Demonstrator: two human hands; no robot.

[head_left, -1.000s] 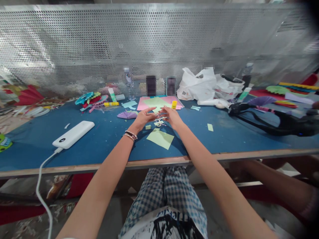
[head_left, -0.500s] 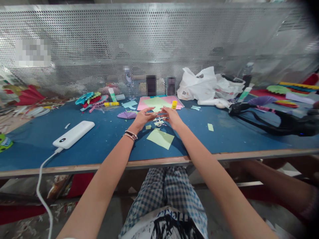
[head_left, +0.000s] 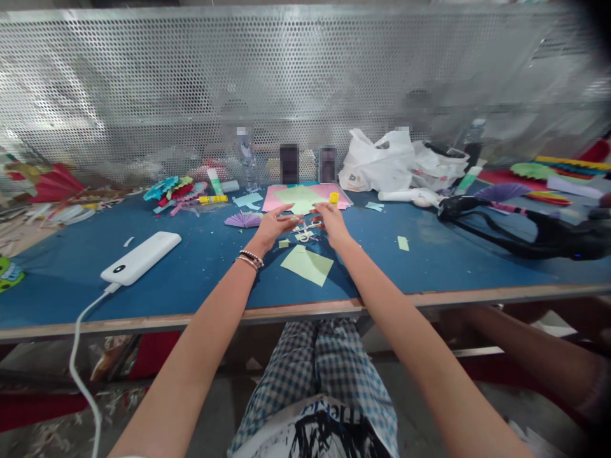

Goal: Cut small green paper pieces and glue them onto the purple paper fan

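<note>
My left hand [head_left: 275, 228], with beaded bracelets at the wrist, is over the table with its fingers stretched forward and the thumb apart. Opposite it, my right hand [head_left: 330, 222] has loosely bent, parted fingers. I see nothing held in either hand. Between them lies a small pair of white-handled scissors [head_left: 304, 238], closest to my right fingertips; whether they touch it I cannot tell. Pale green paper [head_left: 301, 196] rests on pink sheets [head_left: 273, 198] just beyond my fingers. Nearer me is a pale green square of paper [head_left: 308, 266], with a small green scrap [head_left: 284, 243] beside it.
A purple paper fan [head_left: 242, 219] and a yellow-capped glue stick [head_left: 333, 198] flank the hands. Farther left is a white power bank [head_left: 142, 257] with its cable. White plastic bags [head_left: 377, 162] and a black strapped device [head_left: 539, 232] are on the right, below a perforated metal screen [head_left: 305, 76].
My right hand has shifted slightly to the right, and more of the scissors shows between the hands. My left hand stays almost in place.
</note>
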